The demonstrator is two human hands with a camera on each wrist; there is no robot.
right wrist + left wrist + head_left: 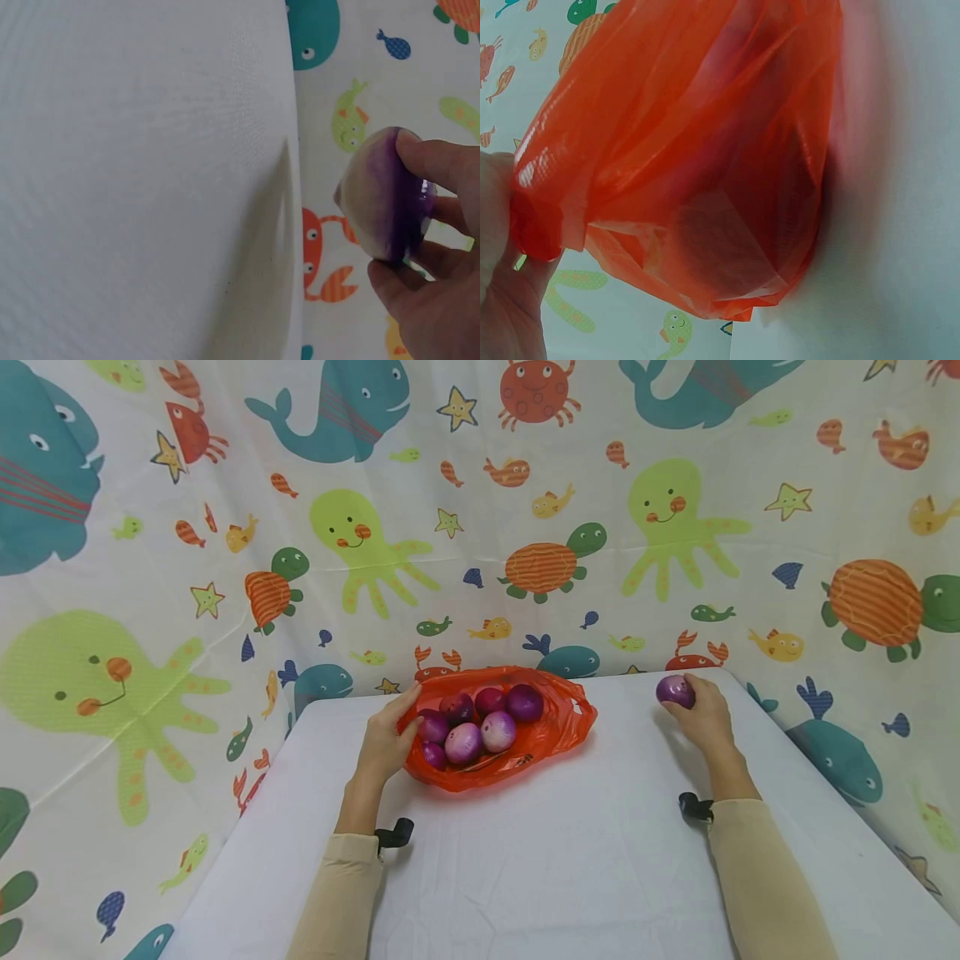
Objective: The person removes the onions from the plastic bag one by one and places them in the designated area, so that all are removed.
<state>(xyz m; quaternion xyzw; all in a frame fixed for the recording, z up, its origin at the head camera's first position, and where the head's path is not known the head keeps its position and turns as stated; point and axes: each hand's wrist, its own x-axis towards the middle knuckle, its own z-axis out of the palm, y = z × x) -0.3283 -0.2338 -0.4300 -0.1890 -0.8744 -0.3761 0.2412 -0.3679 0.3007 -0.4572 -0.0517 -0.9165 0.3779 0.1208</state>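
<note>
A red plastic bag [555, 731] lies opened out on the table with several red onions [463, 743] inside it. At its left side, my left hand [386, 739] pinches the bag's rim between thumb and fingers. The left wrist view shows the bag wall [705, 172] up close, with a dark rounded shape dimly visible through the plastic. Over the table's far right part, my right hand [707, 710] holds one red onion [676, 692] by its fingertips. In the right wrist view this onion [382, 195] looks purple on one side and pale on the other.
A white-covered table [555, 860] spreads beneath both arms. Behind it and at its sides hangs a curtain [465, 468] printed with sea animals, close to the table's far edge. Each wrist wears a small black camera mount [396, 833].
</note>
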